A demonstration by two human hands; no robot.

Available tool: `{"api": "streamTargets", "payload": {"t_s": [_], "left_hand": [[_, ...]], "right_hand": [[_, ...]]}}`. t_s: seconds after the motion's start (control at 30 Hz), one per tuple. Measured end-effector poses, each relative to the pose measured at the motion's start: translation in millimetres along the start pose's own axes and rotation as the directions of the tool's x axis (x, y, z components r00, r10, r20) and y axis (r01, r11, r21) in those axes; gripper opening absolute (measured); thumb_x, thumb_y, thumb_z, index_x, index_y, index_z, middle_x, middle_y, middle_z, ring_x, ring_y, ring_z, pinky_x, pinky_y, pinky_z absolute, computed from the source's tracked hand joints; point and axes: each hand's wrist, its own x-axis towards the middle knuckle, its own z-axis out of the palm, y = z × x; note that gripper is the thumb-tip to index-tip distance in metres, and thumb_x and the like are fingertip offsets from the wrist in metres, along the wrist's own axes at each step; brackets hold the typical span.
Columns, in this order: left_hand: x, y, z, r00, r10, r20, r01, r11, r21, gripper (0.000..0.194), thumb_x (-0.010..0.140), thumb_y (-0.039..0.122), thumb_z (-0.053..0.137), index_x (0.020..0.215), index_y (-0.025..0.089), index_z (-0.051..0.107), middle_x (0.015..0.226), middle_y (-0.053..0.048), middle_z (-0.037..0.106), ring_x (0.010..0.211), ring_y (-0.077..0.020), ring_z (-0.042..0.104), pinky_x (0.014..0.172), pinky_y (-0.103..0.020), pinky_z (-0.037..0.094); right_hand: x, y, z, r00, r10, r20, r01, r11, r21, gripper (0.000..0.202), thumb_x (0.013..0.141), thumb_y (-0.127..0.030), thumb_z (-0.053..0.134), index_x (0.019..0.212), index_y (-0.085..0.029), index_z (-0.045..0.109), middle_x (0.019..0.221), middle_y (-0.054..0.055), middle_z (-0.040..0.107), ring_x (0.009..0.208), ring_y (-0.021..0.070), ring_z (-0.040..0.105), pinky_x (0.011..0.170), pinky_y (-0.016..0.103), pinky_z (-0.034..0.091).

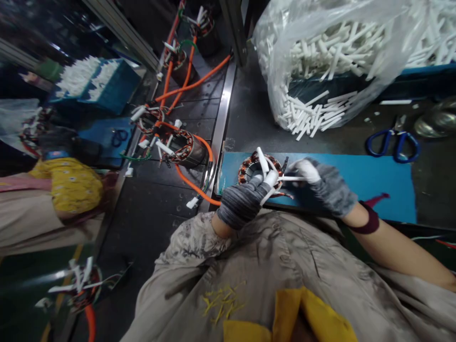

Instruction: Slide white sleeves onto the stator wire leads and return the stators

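A motor stator [243,175] with copper windings rests on the blue mat [374,178] in front of me. White sleeving tubes [262,159] stick up from its winding ends. My left hand [245,203], in a grey striped glove with pale fingertips, lies over the stator's near side. Its thumb and fingers pinch a white tube close to the windings. My right hand [326,185], gloved the same way, is just right of the stator. Its fingertips are closed on the outer end of a thin white tube [291,179] that points toward the left fingertips.
A clear plastic bag [276,80] of white tubes stands at the back, with several spilling out. Blue-handled scissors [399,142] lie right. On the left, a conveyor [156,190] carries stators [188,149] with orange cables [192,184]. A co-worker's yellow sleeve [74,185] shows beyond it.
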Motion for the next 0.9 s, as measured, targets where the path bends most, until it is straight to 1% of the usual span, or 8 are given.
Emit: {"api": "streamTargets", "payload": {"t_s": [0.1, 0.17, 0.3, 0.43, 0.53, 0.6, 0.77, 0.9], "left_hand": [[-13, -2, 1.0, 0.999, 0.015, -0.032, -0.019, 0.993, -0.119, 0.044, 0.11, 0.048, 0.055, 0.144, 0.025, 0.07, 0.127, -0.013, 0.08, 0.095, -0.0242, 0.08, 0.069, -0.031, 0.06], [-19, -3, 3.7, 1.0, 0.025, 0.003, -0.024, 0.986, -0.168, 0.043, 0.107, 0.05, 0.06, 0.143, 0.029, 0.071, 0.13, -0.011, 0.079, 0.1, -0.025, 0.08, 0.079, -0.033, 0.063], [-26, -3, 13.5, 0.998, -0.046, 0.05, 0.055, 0.981, -0.184, 0.033, 0.106, 0.046, 0.064, 0.134, 0.033, 0.075, 0.128, -0.011, 0.078, 0.101, -0.026, 0.079, 0.078, -0.035, 0.063], [-31, -1, 26.8, 0.998, -0.056, 0.011, 0.057, 0.982, -0.178, 0.029, 0.106, 0.042, 0.064, 0.128, 0.03, 0.077, 0.124, -0.012, 0.08, 0.098, -0.0257, 0.079, 0.078, -0.036, 0.062], [-37, 1, 35.6, 0.993, -0.081, -0.082, 0.067, 0.984, -0.163, 0.028, 0.106, 0.038, 0.062, 0.127, 0.028, 0.077, 0.124, -0.013, 0.08, 0.097, -0.0251, 0.078, 0.081, -0.037, 0.062], [-39, 3, 39.1, 0.988, -0.112, -0.106, 0.091, 0.979, -0.184, 0.029, 0.107, 0.038, 0.059, 0.128, 0.027, 0.077, 0.126, -0.013, 0.079, 0.099, -0.0253, 0.078, 0.083, -0.038, 0.062], [-40, 9, 41.4, 0.985, -0.165, -0.044, 0.152, 0.965, -0.213, 0.031, 0.108, 0.044, 0.059, 0.126, 0.026, 0.076, 0.128, -0.014, 0.079, 0.102, -0.0262, 0.078, 0.087, -0.04, 0.063], [-42, 9, 44.8, 0.983, -0.154, -0.101, 0.135, 0.976, -0.169, 0.029, 0.108, 0.04, 0.06, 0.128, 0.028, 0.076, 0.128, -0.013, 0.079, 0.095, -0.0248, 0.078, 0.083, -0.039, 0.061]], "right_hand": [[-33, -4, -7, 0.961, -0.025, -0.275, -0.011, 0.992, -0.128, 0.035, 0.104, -0.054, 0.058, 0.1, -0.027, 0.08, 0.097, 0.012, 0.08, 0.093, 0.0345, 0.071, 0.097, 0.058, 0.052], [-55, -6, -4, 0.944, -0.067, -0.324, 0.013, 0.986, -0.166, 0.026, 0.099, -0.053, 0.069, 0.098, -0.03, 0.081, 0.091, 0.009, 0.08, 0.087, 0.0327, 0.071, 0.091, 0.056, 0.055], [-74, -7, 13, 0.983, 0.027, -0.179, -0.017, 0.998, 0.057, 0.022, 0.088, -0.044, 0.083, 0.107, -0.032, 0.082, 0.089, 0.003, 0.082, 0.075, 0.0251, 0.074, 0.077, 0.046, 0.063], [-65, -17, 25, 0.988, 0.153, -0.014, -0.136, 0.913, 0.386, 0.02, 0.085, -0.039, 0.086, 0.103, -0.031, 0.084, 0.096, 0.001, 0.086, 0.084, 0.0242, 0.081, 0.081, 0.042, 0.069], [-53, -29, 28, 0.988, 0.094, 0.126, -0.149, 0.82, 0.553, 0.017, 0.084, -0.034, 0.088, 0.1, -0.032, 0.085, 0.1, -0.002, 0.086, 0.094, 0.0241, 0.083, 0.089, 0.041, 0.07], [-48, -37, 30, 0.986, 0.05, 0.161, -0.135, 0.806, 0.577, 0.016, 0.083, -0.03, 0.088, 0.098, -0.033, 0.085, 0.102, -0.003, 0.086, 0.097, 0.0242, 0.083, 0.093, 0.041, 0.07], [-46, -44, 31, 0.989, 0.054, 0.138, -0.119, 0.847, 0.518, 0.013, 0.083, -0.028, 0.087, 0.095, -0.032, 0.085, 0.097, -0.002, 0.086, 0.093, 0.0242, 0.082, 0.093, 0.042, 0.069], [-48, -46, 29, 0.993, 0.044, 0.113, -0.096, 0.856, 0.509, 0.015, 0.079, -0.029, 0.09, 0.093, -0.03, 0.085, 0.087, -0.001, 0.084, 0.075, 0.0214, 0.078, 0.073, 0.035, 0.068]]}}
